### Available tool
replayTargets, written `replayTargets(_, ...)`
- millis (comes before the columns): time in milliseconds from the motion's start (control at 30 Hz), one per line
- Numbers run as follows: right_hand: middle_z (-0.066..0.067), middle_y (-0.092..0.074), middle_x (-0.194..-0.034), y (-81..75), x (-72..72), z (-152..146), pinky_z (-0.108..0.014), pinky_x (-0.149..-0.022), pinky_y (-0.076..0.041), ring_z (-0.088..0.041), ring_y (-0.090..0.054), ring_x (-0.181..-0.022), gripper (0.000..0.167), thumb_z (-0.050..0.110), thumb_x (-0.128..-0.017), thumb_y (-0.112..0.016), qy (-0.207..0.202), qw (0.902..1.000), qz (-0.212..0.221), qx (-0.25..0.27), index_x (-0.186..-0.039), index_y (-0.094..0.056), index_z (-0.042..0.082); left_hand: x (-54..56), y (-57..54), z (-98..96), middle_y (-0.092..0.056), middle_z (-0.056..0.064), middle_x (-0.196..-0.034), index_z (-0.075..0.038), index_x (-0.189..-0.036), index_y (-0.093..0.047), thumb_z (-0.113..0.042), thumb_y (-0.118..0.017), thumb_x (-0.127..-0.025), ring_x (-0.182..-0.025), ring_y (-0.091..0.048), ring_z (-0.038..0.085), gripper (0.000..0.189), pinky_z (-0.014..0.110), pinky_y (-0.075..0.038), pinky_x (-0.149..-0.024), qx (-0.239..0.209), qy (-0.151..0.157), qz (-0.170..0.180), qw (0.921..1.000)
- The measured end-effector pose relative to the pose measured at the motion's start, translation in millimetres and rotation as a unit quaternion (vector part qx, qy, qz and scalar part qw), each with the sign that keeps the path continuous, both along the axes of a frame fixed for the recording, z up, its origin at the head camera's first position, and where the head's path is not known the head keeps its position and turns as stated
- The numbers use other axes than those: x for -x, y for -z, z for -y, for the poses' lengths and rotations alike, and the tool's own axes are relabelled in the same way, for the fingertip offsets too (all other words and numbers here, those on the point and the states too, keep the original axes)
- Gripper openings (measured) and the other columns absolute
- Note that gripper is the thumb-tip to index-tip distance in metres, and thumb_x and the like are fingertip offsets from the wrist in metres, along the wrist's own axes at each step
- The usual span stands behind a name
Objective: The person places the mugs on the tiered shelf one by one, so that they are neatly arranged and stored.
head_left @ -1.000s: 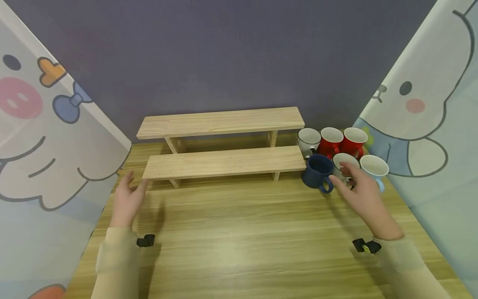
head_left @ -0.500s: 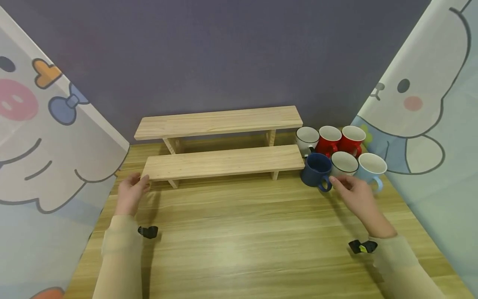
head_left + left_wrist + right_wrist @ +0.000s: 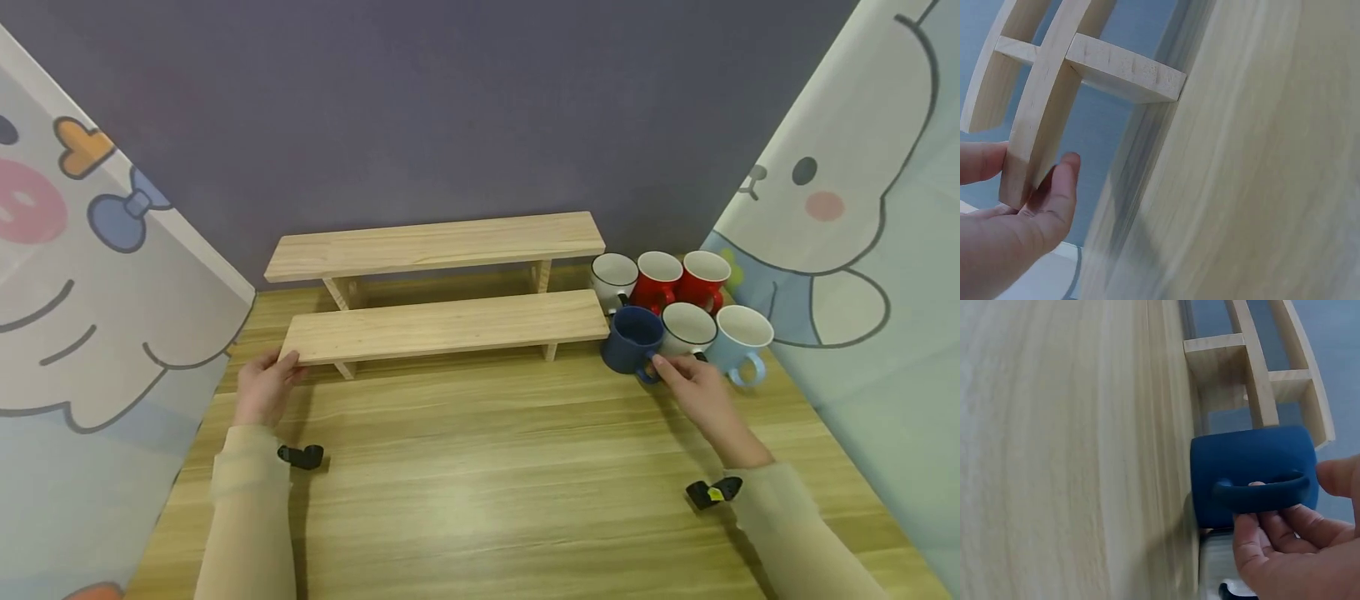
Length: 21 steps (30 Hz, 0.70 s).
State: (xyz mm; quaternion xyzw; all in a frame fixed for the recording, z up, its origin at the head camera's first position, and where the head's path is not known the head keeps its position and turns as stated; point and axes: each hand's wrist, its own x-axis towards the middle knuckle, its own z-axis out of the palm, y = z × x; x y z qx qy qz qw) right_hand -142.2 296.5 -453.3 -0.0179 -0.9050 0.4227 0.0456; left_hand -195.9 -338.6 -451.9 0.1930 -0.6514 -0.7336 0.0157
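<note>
At the left end of the wooden two-tier shelf [image 3: 442,327], my left hand [image 3: 262,390] grips the lower board. In the left wrist view the thumb [image 3: 982,161] lies on the board's top face while the fingers curl beneath it. A navy blue mug [image 3: 628,343] stands beside the shelf's right end, its handle toward me. My right hand [image 3: 701,400] holds that handle [image 3: 1260,497]; in the right wrist view a fingertip shows through the loop and the thumb [image 3: 1335,477] is by the handle's upper end.
Right of the navy mug stand a white mug [image 3: 687,325] with a dark rim and a light blue mug [image 3: 742,333]. Behind them are another white mug [image 3: 613,273] and two red mugs [image 3: 651,292]. Printed panels flank the wooden table [image 3: 465,483]; a grey wall rises behind.
My left hand has moved to the board's left end and taken hold of it. The right hand has lowered from over the white mug and closed on the navy mug's handle.
</note>
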Motion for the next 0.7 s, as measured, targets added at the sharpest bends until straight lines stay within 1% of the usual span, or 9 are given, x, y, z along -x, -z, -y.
replayTargets(100, -0.02, -0.071, -0.108, 3.3, 3.4, 2.6, -0.022, -0.072, -0.046, -0.023, -0.057, -0.098, 0.046, 0.036, -0.109, -0.052, -0.004, 0.9998, -0.009, 0.015, -0.11, -0.073, -0.005, 1.0, -0.8, 0.4, -0.019, 0.026, -0.156, 0.007, -0.158, -0.011, -0.015, -0.056, -0.106, -0.127, -0.049, 0.023, 0.073, 0.027, -0.045, -0.106, -0.048, -0.019, -0.005, 0.9987)
replayTargets(200, -0.019, -0.073, -0.106, 5.3, 7.0, 4.5, -0.02, -0.07, -0.046, -0.021, -0.059, -0.096, 0.043, 0.032, -0.11, -0.052, -0.012, 0.9995, -0.018, 0.022, -0.109, -0.074, -0.005, 1.5, -1.6, 0.8, -0.027, 0.023, -0.149, 0.007, -0.158, -0.015, -0.012, -0.058, -0.105, -0.13, -0.047, 0.024, 0.071, 0.025, -0.047, -0.103, -0.083, -0.04, -0.009, 0.9957)
replayTargets(267, -0.02, -0.073, -0.105, 6.7, 9.0, 5.5, -0.02, -0.07, -0.046, -0.018, -0.06, -0.094, 0.041, 0.029, -0.11, -0.052, -0.017, 0.9992, -0.023, 0.029, -0.108, -0.073, -0.006, 1.1, -1.0, 1.8, -0.035, 0.019, -0.141, 0.008, -0.157, -0.019, -0.01, -0.06, -0.104, -0.123, -0.052, 0.022, 0.07, 0.023, -0.05, -0.099, -0.099, -0.056, -0.013, 0.9934)
replayTargets(300, -0.021, -0.072, -0.105, 7.6, 9.8, 5.7, -0.018, -0.072, -0.048, -0.015, -0.061, -0.094, 0.04, 0.027, -0.11, -0.051, -0.021, 0.9986, -0.025, 0.041, -0.109, -0.073, -0.007, 1.0, -0.7, 2.1, -0.039, 0.017, -0.137, 0.008, -0.156, -0.021, -0.01, -0.061, -0.103, -0.118, -0.055, 0.02, 0.069, 0.022, -0.052, -0.097, -0.103, -0.063, -0.014, 0.9926)
replayTargets(367, -0.024, -0.071, -0.106, 9.5, 11.0, 5.7, -0.014, -0.077, -0.051, -0.01, -0.063, -0.095, 0.039, 0.022, -0.111, -0.05, -0.032, 0.9965, -0.028, 0.072, -0.111, -0.071, -0.011, 1.5, 0.0, 2.4, -0.043, 0.014, -0.13, 0.008, -0.156, -0.024, -0.009, -0.062, -0.102, -0.108, -0.06, 0.014, 0.067, 0.021, -0.054, -0.093, -0.11, -0.075, -0.014, 0.991)
replayTargets(433, -0.027, -0.07, -0.107, 11.7, 11.6, 4.7, -0.012, -0.083, -0.051, -0.006, -0.065, -0.095, 0.038, 0.018, -0.111, -0.049, -0.041, 0.9932, -0.029, 0.105, -0.113, -0.068, -0.015, 2.4, 0.9, 2.7, -0.045, 0.013, -0.127, 0.007, -0.155, -0.026, -0.009, -0.063, -0.102, -0.101, -0.063, 0.012, 0.067, 0.02, -0.056, -0.089, -0.115, -0.082, -0.014, 0.99)
replayTargets(533, -0.03, -0.069, -0.107, 13.8, 12.0, 2.7, -0.011, -0.088, -0.05, -0.004, -0.066, -0.096, 0.037, 0.015, -0.111, -0.047, -0.052, 0.9888, -0.028, 0.137, -0.115, -0.066, -0.018, 3.7, 1.5, 2.8, -0.048, 0.012, -0.124, 0.006, -0.157, -0.023, -0.008, -0.065, -0.1, -0.095, -0.065, 0.011, 0.072, 0.02, -0.057, -0.086, -0.12, -0.084, -0.014, 0.9891)
replayTargets(700, -0.031, -0.069, -0.108, 13.6, 11.6, 0.7, -0.011, -0.088, -0.05, -0.004, -0.066, -0.097, 0.039, 0.015, -0.112, -0.046, -0.058, 0.9876, -0.022, 0.144, -0.115, -0.065, -0.018, 5.0, 0.1, 2.9, -0.056, 0.009, -0.112, 0.006, -0.158, -0.018, -0.006, -0.069, -0.098, -0.09, -0.067, 0.011, 0.079, 0.02, -0.058, -0.081, -0.143, -0.082, -0.013, 0.9863)
